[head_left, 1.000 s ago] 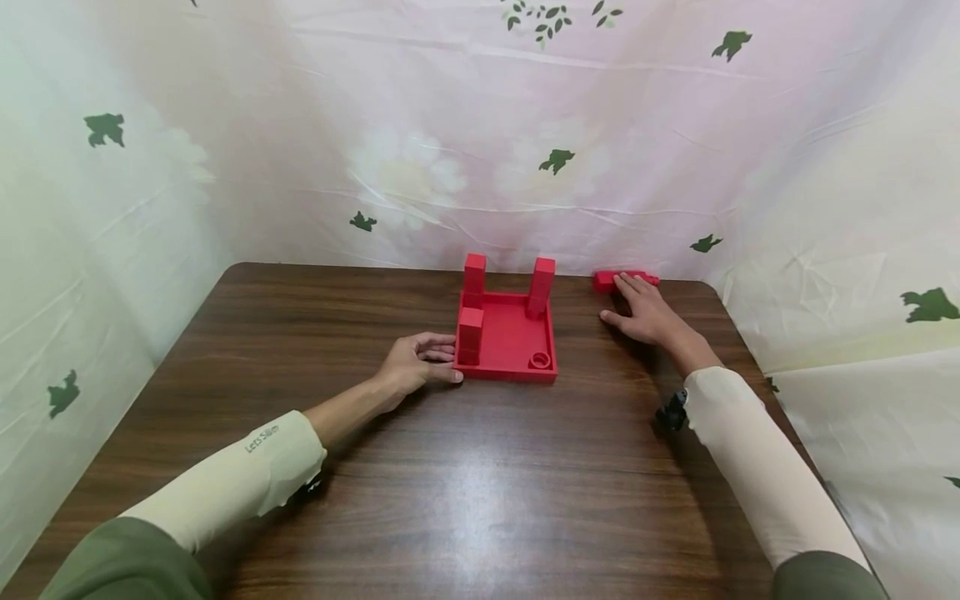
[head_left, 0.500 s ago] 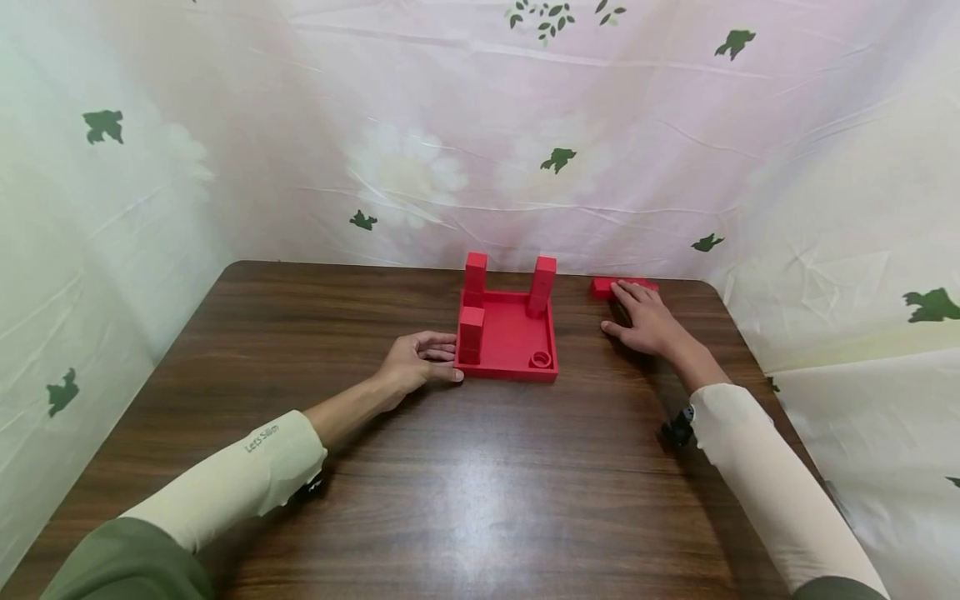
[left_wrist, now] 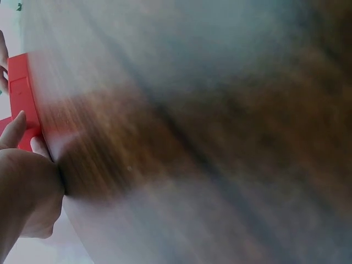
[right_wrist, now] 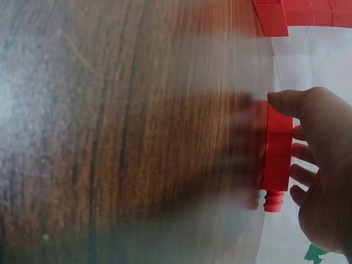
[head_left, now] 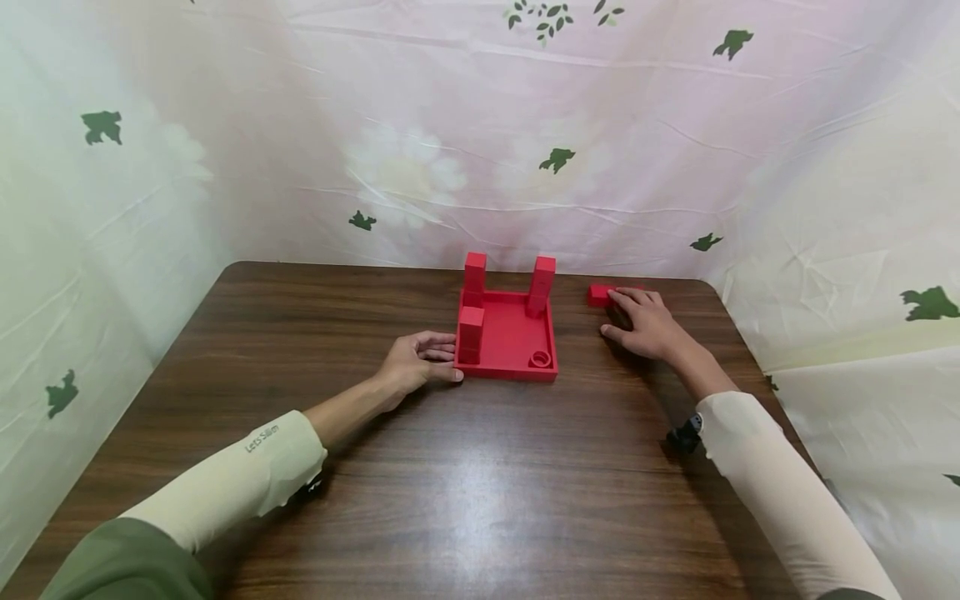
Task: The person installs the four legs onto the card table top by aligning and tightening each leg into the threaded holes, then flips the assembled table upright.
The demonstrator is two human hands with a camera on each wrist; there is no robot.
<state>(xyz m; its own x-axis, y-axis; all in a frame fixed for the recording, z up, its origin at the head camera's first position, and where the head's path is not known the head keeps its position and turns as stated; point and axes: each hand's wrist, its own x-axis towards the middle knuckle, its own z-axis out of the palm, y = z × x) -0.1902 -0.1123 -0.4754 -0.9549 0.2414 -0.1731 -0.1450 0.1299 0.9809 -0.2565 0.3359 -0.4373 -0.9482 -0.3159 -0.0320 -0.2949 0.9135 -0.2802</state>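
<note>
- Far left: my left hand (head_left: 408, 367) touches the left side of the red tray (head_left: 517, 374), thumb at the near corner, fingers loosely extended and spread wide of the thumb. Over the last second, neither it nor the tray has shifted on the brown table (head_left: 480, 500).
- Inside the tray, left: two red posts stand upright, a back-left post (head_left: 474, 277) and a front-left post (head_left: 471, 335).
- Inside the tray, right: a back-right post (head_left: 542, 286) stands upright; the front-right corner has only a low round ring (head_left: 540, 359).
- Right of the tray, apart from it: a loose red block (right_wrist: 278, 148) lies on its side, a ribbed stub (right_wrist: 273, 202) at one end (the small mark on it is unreadable to me). Here is the change: a second ago it sat at the table's back edge; now it is slightly nearer me and the tray. I judge that leaves my fingers more room behind it.
- Far right: my right hand (head_left: 648, 325) reaches over the block, fingers touching it, thumb held apart on the near side. The grip is wide, a drag rather than a pinch.
</note>
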